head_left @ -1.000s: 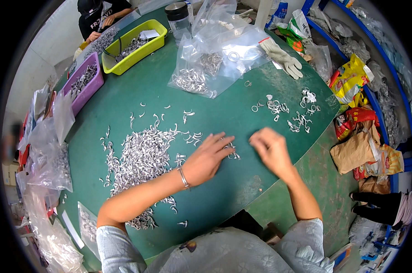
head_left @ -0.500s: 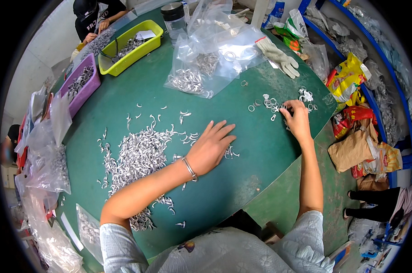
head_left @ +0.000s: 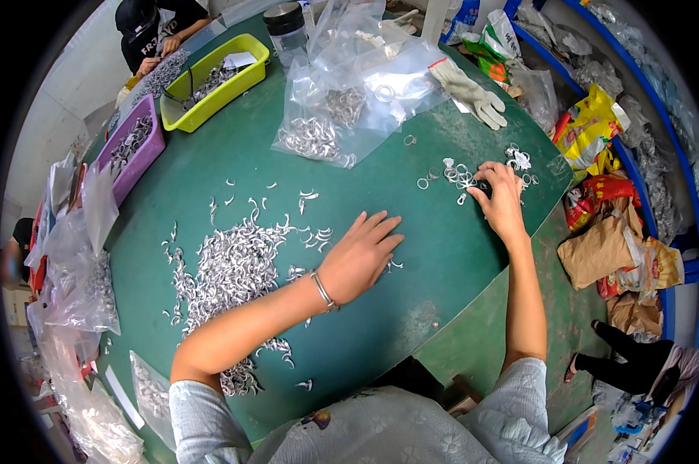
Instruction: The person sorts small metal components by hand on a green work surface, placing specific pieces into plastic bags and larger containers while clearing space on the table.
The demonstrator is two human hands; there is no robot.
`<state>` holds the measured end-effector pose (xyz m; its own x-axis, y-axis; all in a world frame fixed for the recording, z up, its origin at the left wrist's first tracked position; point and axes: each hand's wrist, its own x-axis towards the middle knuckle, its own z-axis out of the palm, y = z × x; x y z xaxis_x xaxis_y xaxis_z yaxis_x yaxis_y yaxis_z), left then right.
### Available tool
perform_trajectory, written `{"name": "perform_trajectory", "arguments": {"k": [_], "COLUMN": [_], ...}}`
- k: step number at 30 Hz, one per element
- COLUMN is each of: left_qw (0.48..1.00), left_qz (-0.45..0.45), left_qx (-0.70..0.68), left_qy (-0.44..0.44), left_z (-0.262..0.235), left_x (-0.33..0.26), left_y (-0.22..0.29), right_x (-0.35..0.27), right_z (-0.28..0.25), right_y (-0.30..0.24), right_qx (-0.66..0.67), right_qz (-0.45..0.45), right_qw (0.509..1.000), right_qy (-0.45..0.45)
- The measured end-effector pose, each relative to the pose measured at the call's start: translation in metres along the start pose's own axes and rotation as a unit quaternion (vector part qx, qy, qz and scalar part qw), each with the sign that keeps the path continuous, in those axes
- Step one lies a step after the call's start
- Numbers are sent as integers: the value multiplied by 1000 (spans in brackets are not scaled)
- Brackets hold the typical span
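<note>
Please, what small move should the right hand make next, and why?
Perhaps the right hand should pinch one of the small rings: it is curled at their edge, though whether it already grips one is unclear. The left hand is spread, away from these.

The green tabletop [head_left: 442,271] in front of me has a worn, greyish patch toward its near edge. On its left half lies a broad, untidy heap of curved silvery pieces [head_left: 237,263], with strays scattered all round. Over on the right there's a looser spread of silvery rings [head_left: 459,176]. Farther back sit clear plastic bags [head_left: 349,77] with more metal bits inside, a pale glove [head_left: 469,94] beside them, a dark-lidded jar [head_left: 286,39], a yellow-green basket [head_left: 229,94] and a purple basket [head_left: 144,165].
</note>
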<state>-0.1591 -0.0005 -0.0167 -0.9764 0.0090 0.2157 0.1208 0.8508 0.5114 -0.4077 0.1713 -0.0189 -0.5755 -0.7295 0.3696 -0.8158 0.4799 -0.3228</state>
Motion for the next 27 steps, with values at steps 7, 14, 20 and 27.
{"name": "perform_trajectory", "arguments": {"k": [7,14,20,27], "left_qw": [1000,1000,993,990], "left_qz": [-15,4,31,-44], "left_qx": [-1,6,108,133], "left_qy": [-1,-17,-43,-9], "left_z": [-4,-7,-3,-2], "left_x": [-9,-21,-41,-56], "left_y": [3,12,12,29], "right_x": [5,-24,-73,-99], "right_z": [-10,-45,-52,-55], "right_y": [-6,35,58,32], "right_qx": [95,633,698,686], "right_qz": [22,202,305,320], "right_qw": [995,741,629,645], "right_qy": [4,101,154,107]}}
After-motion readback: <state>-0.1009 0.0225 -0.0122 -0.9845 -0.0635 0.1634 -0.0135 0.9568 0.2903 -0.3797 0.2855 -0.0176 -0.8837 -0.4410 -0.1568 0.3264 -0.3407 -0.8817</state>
